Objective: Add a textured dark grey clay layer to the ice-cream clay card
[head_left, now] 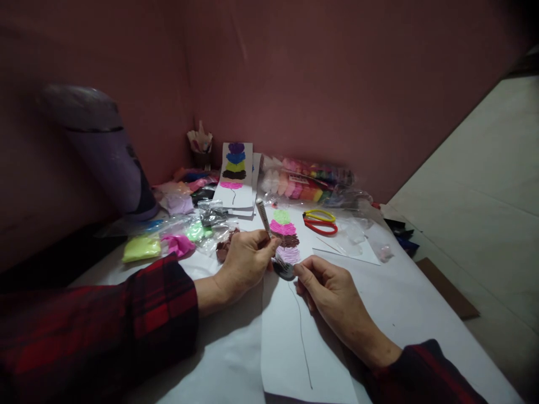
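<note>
A white sheet (pixel 286 348) lies in front of me, with stacked green, pink, brown and lilac textured clay shapes (pixel 283 227) and a thin drawn line running down from them. My left hand (pixel 248 258) is closed on a fork (pixel 264 216), its handle pointing up and its tines down at a dark grey clay piece (pixel 286 274). That piece is below the lilac shape, over the sheet. The fingers of my right hand (pixel 326 286) are pinched at its right edge.
Bags of clay (pixel 142 248) lie at left, beside a tall purple object (pixel 109 157). Behind stand a card with coloured shapes (pixel 236 168) and a cup of tools (pixel 201 148). Red and yellow scissors (pixel 320 223) and clay packs (pixel 298 182) lie beyond my right hand.
</note>
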### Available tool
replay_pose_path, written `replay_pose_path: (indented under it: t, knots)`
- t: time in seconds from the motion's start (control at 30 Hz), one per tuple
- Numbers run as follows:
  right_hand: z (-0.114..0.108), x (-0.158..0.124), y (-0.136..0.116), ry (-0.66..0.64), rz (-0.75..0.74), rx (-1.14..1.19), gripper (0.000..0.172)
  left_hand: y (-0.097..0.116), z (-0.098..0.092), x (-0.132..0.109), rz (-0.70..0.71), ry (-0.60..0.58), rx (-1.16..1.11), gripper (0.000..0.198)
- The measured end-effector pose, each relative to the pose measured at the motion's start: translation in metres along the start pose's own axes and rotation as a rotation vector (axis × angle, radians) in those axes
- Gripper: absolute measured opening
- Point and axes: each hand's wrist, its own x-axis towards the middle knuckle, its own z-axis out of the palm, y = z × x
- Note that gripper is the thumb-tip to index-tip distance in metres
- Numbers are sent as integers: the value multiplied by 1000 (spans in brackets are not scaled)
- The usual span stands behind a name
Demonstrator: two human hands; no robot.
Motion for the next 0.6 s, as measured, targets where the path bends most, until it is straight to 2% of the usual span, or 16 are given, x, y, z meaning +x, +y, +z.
replay_pose_path:
  t: [0.23, 0.6]
  knots:
    - [0, 1, -1, -4, -12, -9, 34, -4, -2, 0, 41, 13, 11, 26]
    - [0, 1, -1, -5, -15, -22, 33, -3, -4, 1, 89, 63, 103, 26]
